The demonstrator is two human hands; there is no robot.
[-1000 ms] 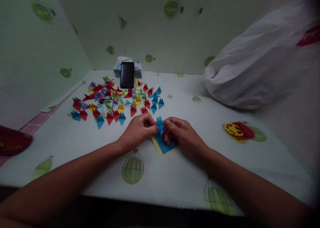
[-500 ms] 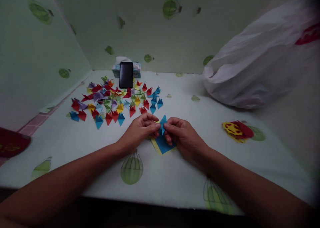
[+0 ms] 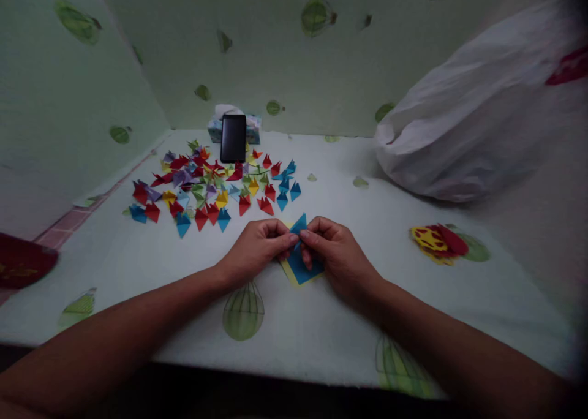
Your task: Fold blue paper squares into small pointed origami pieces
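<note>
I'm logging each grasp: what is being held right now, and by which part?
A small blue folded paper piece, pinched at its lower end between the fingers of the left hand and right hand.

A home craft corner, by the look of it: a bench (image 3: 138,266) under a pale green balloon-print cloth, strewn with small folded paper pieces (image 3: 211,186), a phone (image 3: 233,138) leaning on a tissue box (image 3: 215,126), and a white plastic bag (image 3: 478,119) beside them.
</note>
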